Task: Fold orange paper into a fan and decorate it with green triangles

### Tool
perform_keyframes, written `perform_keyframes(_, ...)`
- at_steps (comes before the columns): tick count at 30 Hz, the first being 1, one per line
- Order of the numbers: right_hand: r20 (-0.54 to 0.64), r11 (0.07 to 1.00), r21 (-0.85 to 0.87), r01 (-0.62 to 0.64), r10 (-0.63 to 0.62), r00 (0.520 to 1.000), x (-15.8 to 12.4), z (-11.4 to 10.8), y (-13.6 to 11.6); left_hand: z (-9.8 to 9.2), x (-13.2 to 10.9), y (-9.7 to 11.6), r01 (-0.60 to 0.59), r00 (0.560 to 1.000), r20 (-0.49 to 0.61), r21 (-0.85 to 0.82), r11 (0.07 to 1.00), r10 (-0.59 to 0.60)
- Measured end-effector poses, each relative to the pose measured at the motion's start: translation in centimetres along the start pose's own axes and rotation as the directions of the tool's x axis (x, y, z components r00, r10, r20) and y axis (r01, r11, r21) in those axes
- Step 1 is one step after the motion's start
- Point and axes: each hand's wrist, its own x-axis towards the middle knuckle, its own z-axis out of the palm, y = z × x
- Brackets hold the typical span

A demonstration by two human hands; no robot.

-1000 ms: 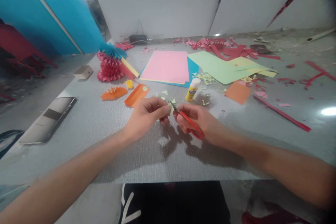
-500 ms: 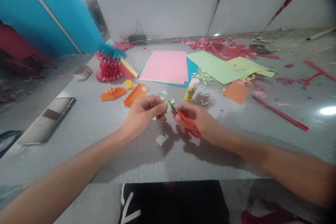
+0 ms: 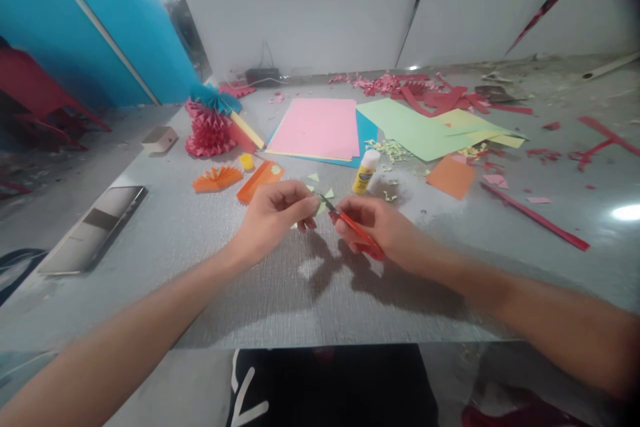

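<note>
My left hand (image 3: pixel 280 212) pinches a small light green piece of paper, mostly hidden by the fingers. My right hand (image 3: pixel 375 223) is wrapped round red-handled scissors (image 3: pixel 361 233), whose dark blades point left at the paper beside my left fingertips. Small green scraps (image 3: pixel 313 177) lie on the table just beyond the hands. Behind my right hand a yellow glue stick (image 3: pixel 365 173) stands upright. An orange folded paper (image 3: pixel 260 181) with a small green cutout on it lies behind my left hand, next to a yellow cap (image 3: pixel 247 161).
Pink sheets (image 3: pixel 320 127) and green sheets (image 3: pixel 413 128) lie farther back. An orange square (image 3: pixel 451 177) and red strips (image 3: pixel 540 217) are at right. At left are a phone (image 3: pixel 95 230), a small box (image 3: pixel 160 139), an orange fan (image 3: pixel 217 179) and red pleated paper (image 3: pixel 210 133).
The scissor blades look closer together, and the handles have shifted slightly. Both hands stay in nearly the same place.
</note>
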Motion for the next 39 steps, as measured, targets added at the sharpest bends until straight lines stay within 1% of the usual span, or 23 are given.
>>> perform_keyframes(5,-0.012,1.0,-0.016,0.0,0.0,1.0,0.0,0.0,-0.2,0.0,0.0,-0.1,-0.019,1.0,-0.021,-0.022,1.0,0.019)
perform_keyframes(8,-0.039,1.0,-0.025,0.014,-0.015,0.999,0.0,0.1,-0.4,0.1,0.0,0.0,0.026,0.999,0.028,-0.019,0.999,-0.025)
perform_keyframes(10,-0.048,0.999,-0.034,0.019,-0.021,0.999,-0.1,0.1,-0.4,0.3,0.0,0.0,0.053,0.998,0.04,-0.025,0.998,-0.052)
perform_keyframes(15,-0.04,0.999,-0.047,0.015,-0.017,0.999,-0.1,0.0,-0.3,0.4,0.0,-0.1,0.041,0.999,-0.002,-0.071,0.997,-0.041)
perform_keyframes(22,0.008,0.999,-0.046,-0.021,0.022,1.0,0.1,-0.5,-0.4,0.1,0.0,0.1,0.029,1.0,0.001,0.005,1.0,-0.029)
perform_keyframes(28,0.078,0.998,-0.038,-0.051,0.054,0.996,0.4,-1.2,-0.2,0.2,0.0,0.5,0.036,0.999,-0.003,0.044,0.998,-0.036)
perform_keyframes(39,0.118,0.996,-0.069,-0.056,0.064,0.991,0.4,-1.4,-0.7,0.3,-0.1,0.7,0.048,0.999,-0.019,0.095,0.994,-0.047)
